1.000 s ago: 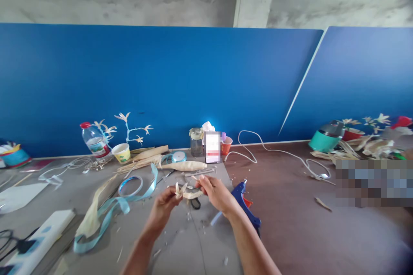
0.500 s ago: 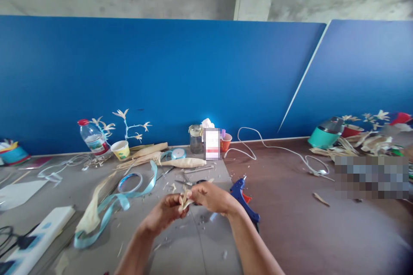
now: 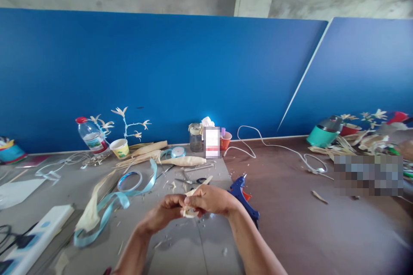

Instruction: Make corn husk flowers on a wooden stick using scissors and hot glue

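Observation:
My left hand [image 3: 165, 212] is closed in a pinch on a small corn husk flower [image 3: 191, 214], over the middle of the table. My right hand [image 3: 213, 200] meets it from the other side, its thumb and fingers pressed on the same pale piece. A pointed husk petal sticks up above the right fingers, and part of the flower is hidden by them. Just beyond the hands lie scissors [image 3: 200, 180], partly covered by the right hand. A blue glue gun [image 3: 240, 195] rests close to the right wrist.
Light blue ribbon [image 3: 108, 219] loops beside a tape roll [image 3: 130, 181] on the left. Dried husks [image 3: 183, 161] lie behind. A yellow cup [image 3: 119, 149] with husk flowers stands near a bottle [image 3: 94, 139]. A power strip [image 3: 40, 236] sits front left. Another person's hand [image 3: 405, 149] shows far right.
Both hands have turned the flower in their fingers, so one petal now points up to the right. The right hand has shifted slightly lower, uncovering more of the scissors.

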The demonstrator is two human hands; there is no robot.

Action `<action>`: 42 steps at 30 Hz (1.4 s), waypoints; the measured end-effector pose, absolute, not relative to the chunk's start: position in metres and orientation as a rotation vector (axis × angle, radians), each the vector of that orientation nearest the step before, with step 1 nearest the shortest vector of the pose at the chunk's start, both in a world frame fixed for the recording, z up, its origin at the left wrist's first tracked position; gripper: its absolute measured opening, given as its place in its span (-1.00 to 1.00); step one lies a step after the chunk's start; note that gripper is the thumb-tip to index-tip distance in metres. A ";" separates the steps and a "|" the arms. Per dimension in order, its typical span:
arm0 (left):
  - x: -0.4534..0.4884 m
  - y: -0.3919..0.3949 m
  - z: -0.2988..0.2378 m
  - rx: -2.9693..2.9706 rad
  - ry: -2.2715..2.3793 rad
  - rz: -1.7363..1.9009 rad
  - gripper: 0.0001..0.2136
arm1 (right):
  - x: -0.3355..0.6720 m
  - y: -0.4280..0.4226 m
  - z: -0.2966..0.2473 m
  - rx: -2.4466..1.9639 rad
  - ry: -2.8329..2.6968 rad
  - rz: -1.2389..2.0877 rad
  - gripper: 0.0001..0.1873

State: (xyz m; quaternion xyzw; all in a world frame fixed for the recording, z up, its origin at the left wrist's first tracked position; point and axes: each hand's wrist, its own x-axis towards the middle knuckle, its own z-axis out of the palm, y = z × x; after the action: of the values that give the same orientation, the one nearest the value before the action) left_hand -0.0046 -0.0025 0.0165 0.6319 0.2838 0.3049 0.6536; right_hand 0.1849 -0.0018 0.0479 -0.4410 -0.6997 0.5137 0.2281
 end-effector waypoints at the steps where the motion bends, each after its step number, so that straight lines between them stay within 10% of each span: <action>1: -0.005 -0.002 0.016 1.440 0.641 0.699 -0.84 | 0.186 -0.002 0.049 -1.194 -1.951 1.447 -0.54; 15: -0.007 0.002 0.013 1.497 0.674 0.801 -0.81 | 0.205 -0.009 0.072 -1.023 -1.755 1.465 -0.42; 25: -0.006 0.009 0.004 1.932 1.318 1.683 -0.91 | 0.170 -0.008 0.049 -1.124 -1.421 1.491 -0.32; 42: 0.003 0.001 0.002 2.124 1.080 1.726 -0.85 | 0.165 -0.007 0.049 -0.930 -1.512 1.846 -0.37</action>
State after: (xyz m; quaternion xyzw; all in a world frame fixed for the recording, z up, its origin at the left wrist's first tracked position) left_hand 0.0028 0.0007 0.0019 0.7183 0.3651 0.5838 0.0994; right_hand 0.1646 -0.0069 0.0495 -0.3478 -0.5656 0.6908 0.2864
